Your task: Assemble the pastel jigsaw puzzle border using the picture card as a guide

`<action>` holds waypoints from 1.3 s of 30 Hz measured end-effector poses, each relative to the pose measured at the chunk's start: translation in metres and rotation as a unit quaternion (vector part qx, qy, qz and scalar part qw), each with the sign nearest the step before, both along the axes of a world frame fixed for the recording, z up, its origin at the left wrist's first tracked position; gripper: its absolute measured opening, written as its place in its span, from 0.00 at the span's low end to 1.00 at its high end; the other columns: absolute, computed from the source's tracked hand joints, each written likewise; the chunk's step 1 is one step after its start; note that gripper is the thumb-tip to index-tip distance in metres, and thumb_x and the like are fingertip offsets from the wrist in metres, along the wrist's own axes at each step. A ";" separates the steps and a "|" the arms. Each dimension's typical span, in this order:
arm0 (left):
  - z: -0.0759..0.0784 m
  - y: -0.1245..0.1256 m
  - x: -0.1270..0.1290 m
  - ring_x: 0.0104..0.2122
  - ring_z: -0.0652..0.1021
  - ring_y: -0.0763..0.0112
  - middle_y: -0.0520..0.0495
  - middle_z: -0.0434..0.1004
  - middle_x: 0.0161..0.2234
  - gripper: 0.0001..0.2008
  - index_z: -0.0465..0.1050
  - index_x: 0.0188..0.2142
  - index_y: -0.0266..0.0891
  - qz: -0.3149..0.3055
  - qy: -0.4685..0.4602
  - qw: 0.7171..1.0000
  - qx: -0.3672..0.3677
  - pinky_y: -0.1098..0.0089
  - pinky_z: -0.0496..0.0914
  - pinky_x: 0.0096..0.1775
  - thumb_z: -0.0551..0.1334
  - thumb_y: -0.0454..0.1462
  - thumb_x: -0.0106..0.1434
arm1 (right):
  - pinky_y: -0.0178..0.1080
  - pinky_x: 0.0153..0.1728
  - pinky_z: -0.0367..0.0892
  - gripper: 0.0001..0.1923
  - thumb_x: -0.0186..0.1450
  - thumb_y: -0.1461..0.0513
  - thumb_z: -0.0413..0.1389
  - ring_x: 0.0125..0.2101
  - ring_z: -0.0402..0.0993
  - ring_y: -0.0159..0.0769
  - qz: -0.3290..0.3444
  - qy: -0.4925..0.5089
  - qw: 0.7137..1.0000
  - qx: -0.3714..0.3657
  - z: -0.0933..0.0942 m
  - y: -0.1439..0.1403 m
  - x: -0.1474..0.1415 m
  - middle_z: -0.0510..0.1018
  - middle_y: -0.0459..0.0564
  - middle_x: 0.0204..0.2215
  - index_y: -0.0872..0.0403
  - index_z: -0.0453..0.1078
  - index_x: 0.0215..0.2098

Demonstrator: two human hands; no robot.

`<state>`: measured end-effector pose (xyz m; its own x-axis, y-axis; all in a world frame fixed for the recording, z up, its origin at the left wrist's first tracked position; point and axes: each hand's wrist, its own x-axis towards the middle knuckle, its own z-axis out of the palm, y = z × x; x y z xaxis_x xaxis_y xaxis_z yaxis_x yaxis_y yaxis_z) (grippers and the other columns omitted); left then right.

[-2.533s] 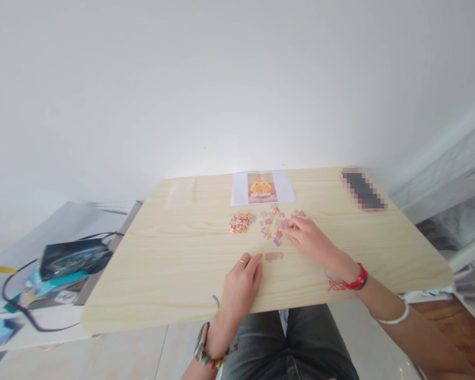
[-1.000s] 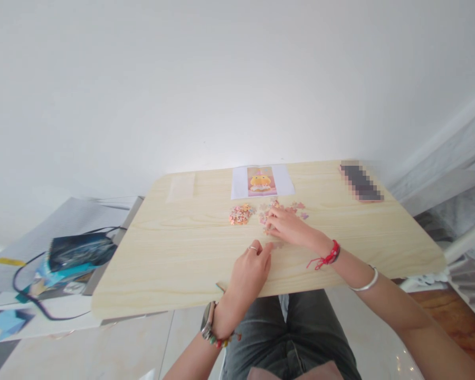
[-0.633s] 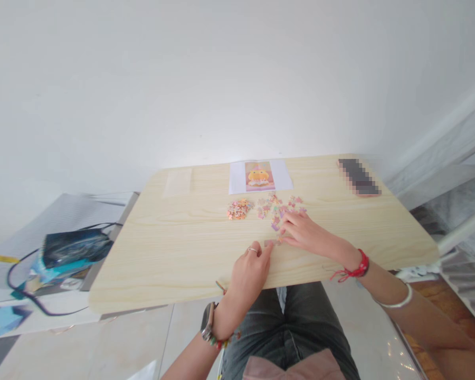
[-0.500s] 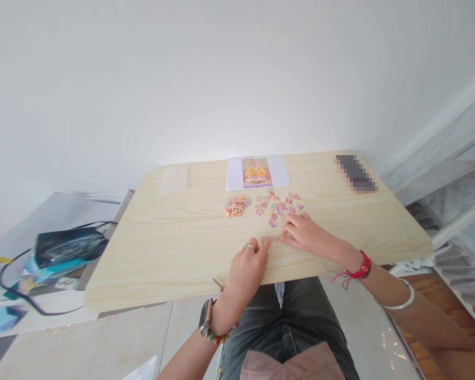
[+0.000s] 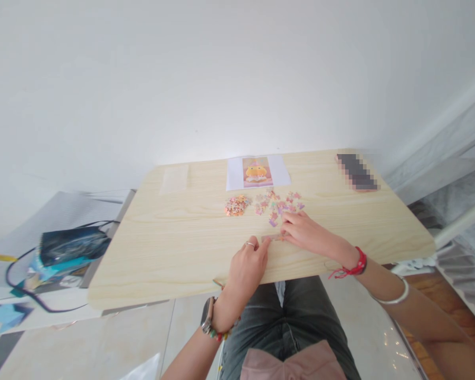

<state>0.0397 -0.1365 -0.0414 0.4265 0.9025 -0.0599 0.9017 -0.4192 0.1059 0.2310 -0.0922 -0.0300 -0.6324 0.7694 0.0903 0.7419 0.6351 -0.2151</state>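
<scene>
Head view: we are looking down at our two hands meeting near the front edge of a pale wooden table (image 5: 174, 248).
Right hand (image 5: 301, 232): we are pressing our fingertips together onto a small joined strip of puzzle pieces (image 5: 272, 238), pinching its right end against the tabletop.
Left hand (image 5: 247, 264): we are bracing the strip's left end with our curled fingers; whether they are actually gripping it or only touching it, we cannot tell.
Strip's place: it is lying flat between the two hands, just in front of the loose pieces.
Loose pieces (image 5: 279, 205): they are lying scattered just beyond the right hand, with a tighter orange heap (image 5: 236, 205) to their left.
Reference picture (image 5: 257, 172): it is lying at the far edge, behind the pieces.
Phone (image 5: 356, 171): it is lying well apart at the far right corner.
Plastic sleeve (image 5: 174, 179): it is lying at the far left.
Risk, as we are judging it: we are pushing from both ends, so the strip could buckle and pop apart; our right wrist is also hovering near the loose pieces and could sweep some out of order.
</scene>
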 end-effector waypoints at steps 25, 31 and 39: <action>0.000 0.020 -0.033 0.30 0.74 0.68 0.48 0.68 0.32 0.07 0.60 0.40 0.39 0.065 -0.194 0.976 0.080 0.69 0.68 0.31 0.48 0.37 0.65 | 0.36 0.35 0.64 0.08 0.61 0.63 0.52 0.32 0.70 0.33 -0.142 0.213 0.966 -0.018 0.017 0.009 0.030 0.71 0.49 0.30 0.53 0.73 0.29; -0.003 0.031 -0.047 0.27 0.73 0.69 0.49 0.67 0.29 0.05 0.59 0.38 0.40 0.117 -0.206 0.968 0.083 0.68 0.68 0.30 0.48 0.37 0.63 | 0.35 0.31 0.63 0.09 0.61 0.62 0.52 0.28 0.68 0.31 -0.146 0.189 0.971 -0.025 0.021 0.038 0.029 0.71 0.48 0.29 0.54 0.73 0.27; -0.011 0.027 -0.041 0.27 0.73 0.69 0.49 0.67 0.30 0.05 0.60 0.37 0.40 0.124 -0.198 0.971 0.053 0.69 0.67 0.29 0.49 0.36 0.63 | 0.34 0.34 0.61 0.07 0.61 0.65 0.52 0.31 0.68 0.32 -0.084 0.089 0.992 -0.044 0.016 0.085 0.006 0.70 0.50 0.31 0.55 0.73 0.32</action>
